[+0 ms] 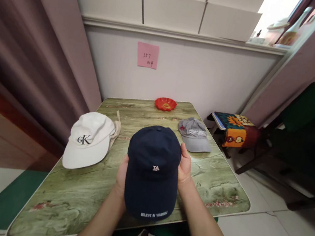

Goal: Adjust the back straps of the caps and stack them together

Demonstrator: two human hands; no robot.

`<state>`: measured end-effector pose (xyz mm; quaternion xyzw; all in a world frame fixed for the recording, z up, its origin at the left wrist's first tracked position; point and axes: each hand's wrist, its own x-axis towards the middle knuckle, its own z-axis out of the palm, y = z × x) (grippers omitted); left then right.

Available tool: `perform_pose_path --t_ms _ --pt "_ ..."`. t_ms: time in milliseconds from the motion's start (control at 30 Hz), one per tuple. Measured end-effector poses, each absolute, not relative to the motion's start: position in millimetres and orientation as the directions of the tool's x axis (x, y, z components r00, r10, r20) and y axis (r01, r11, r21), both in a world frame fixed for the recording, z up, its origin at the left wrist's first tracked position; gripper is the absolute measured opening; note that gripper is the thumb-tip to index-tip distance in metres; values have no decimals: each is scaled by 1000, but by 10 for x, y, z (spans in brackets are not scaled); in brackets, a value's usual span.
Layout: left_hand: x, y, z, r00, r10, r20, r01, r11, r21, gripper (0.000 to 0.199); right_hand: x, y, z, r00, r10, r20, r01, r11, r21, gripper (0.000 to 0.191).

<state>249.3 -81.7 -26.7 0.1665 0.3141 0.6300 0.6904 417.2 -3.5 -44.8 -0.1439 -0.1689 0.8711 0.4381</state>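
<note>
- 1 mauve curtain [68, 38] hangs at far left.
- 1 white cap [88, 142] with black "CK" lettering sits on the left of the green, wood-patterned table [72, 196], brim toward me; beige fabric [116, 129] shows just behind it.
- My left hand [122, 172] is curled against the navy cap's left side, its fingers mostly hidden behind the fabric, so I cannot tell how far they spread.
- 1 pink note [147, 55] marked "357" is on the white wall.
- The navy cap [152, 173] is between my hands at the table's near middle, crown up, "BELIEVE IN YOURSELF" along its brim.
- 1 red scalloped dish [165, 104] stands at the table's far edge.
- My right hand [185, 165] grips the navy cap's right side, fingers partly hidden.
- 1 gray cap [194, 134] lies just beyond that hand.
- 1 stool with a colorful cloth [235, 131] stands right of the table.
</note>
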Motion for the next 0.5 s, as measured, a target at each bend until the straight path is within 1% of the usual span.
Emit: perform_pose_path --t_ms 100,167,267,367,433,500 --pt "2465 -883 -256 -13 965 -264 -830 137 541 30 4223 42 -486 -587 794 -155 -691 -592 -415 51" --pt "2456 -926 -247 -20 965 -263 -844 125 521 36 4241 95 -488 -604 774 -193 -664 -622 -415 52" --pt "2467 -947 -232 2 953 -303 -823 173 541 42 4235 121 -453 -619 753 -222 -643 -648 -408 53" --pt "2447 -895 -219 -23 917 -397 -813 214 541 37 4203 -12 -402 -643 728 -238 -635 -681 -365 58" --pt "2401 -839 -219 -103 904 -414 -821 158 548 34 4181 -198 -374 -651 714 -259 -636 -699 -327 58" --pt "2359 -786 -232 -185 902 -390 -815 80 574 33 4165 -413 -350 -621 728 -290 -658 -686 -310 49"
